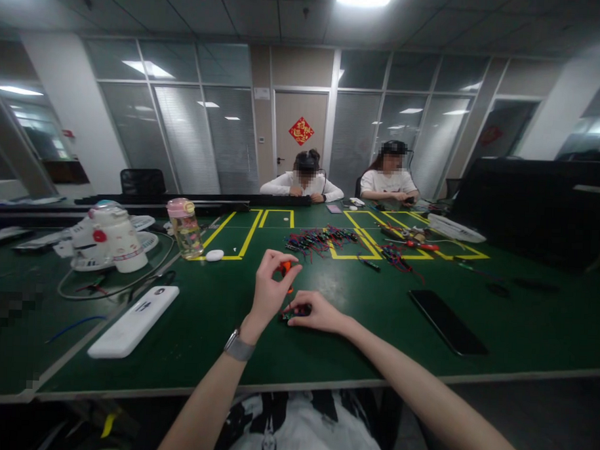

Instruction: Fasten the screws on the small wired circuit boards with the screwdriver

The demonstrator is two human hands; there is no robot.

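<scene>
My left hand (273,283) is raised over the green table (354,358), its thumb and fingers closed around a small orange object (285,268). Just right of it and lower, my right hand (319,311) pinches a small dark part with wires (301,310) close to the tabletop. The fingers hide much of both items. Beyond my hands lies a pile of red, blue and black wired parts (319,240), with a smaller bunch (395,256) to its right.
A black phone (447,321) lies at right, a white power bank (134,323) at left. Behind it stand a pink-lidded bottle (186,229) and white cups (125,242). Yellow tape marks the table. Two people (306,179) sit across; a black monitor (536,213) stands right.
</scene>
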